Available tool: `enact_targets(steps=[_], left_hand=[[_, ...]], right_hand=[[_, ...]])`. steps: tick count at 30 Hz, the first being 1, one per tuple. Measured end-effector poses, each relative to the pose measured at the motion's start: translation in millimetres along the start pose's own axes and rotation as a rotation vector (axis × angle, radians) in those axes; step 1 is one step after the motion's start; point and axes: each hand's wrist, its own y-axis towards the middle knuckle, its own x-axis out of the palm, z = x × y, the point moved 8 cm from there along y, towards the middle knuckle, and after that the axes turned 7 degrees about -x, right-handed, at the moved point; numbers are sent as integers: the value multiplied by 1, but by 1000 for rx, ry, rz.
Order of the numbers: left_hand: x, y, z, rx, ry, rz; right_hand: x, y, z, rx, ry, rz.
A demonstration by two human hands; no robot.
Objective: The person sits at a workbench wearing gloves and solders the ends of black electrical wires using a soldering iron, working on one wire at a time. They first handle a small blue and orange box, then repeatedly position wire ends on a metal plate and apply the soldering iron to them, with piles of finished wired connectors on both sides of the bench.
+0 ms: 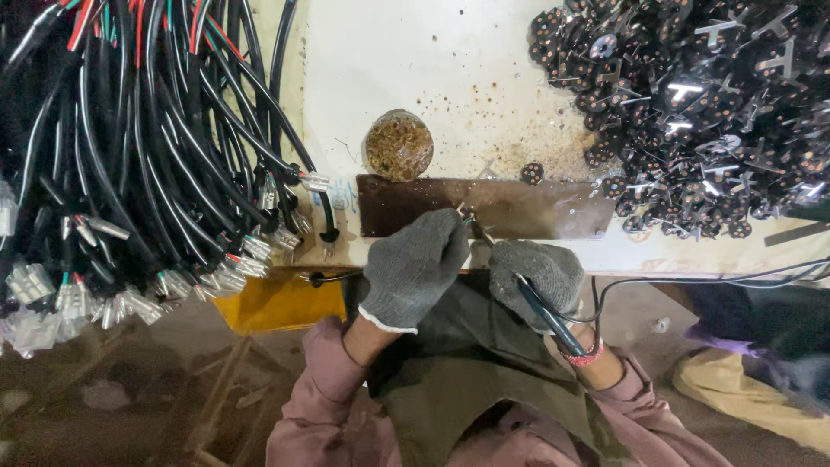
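Observation:
Both hands wear grey knit gloves and meet at the front edge of a white worktable (450,78). My left hand (413,268) is closed around a small metal part at its fingertips, mostly hidden by the glove. My right hand (538,275) grips a blue-handled soldering iron (545,316), its tip pointing up-left to the part, just in front of a brown metal plate (536,207). The iron's black cord runs off to the right.
A thick bundle of black wires with crimped terminals (147,173) hangs at the left. A heap of small black round parts with metal prongs (700,112) fills the table's right. A round tin of brownish residue (398,144) sits behind the plate. A yellow piece (277,303) lies below the table edge.

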Motion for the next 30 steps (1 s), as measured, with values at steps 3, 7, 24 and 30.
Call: enact_targets(steps=[3, 7, 24, 30], left_hand=[[-2, 1, 7, 46, 18, 36], [-2, 1, 9, 69, 57, 46], [10, 5, 3, 114, 157, 0], [10, 6, 0, 120, 102, 16]], right_hand=[[0, 0, -1, -19, -6, 11], [3, 0, 0, -45, -10, 21], [4, -5, 6, -52, -9, 32], [2, -8, 6, -41, -9, 24]])
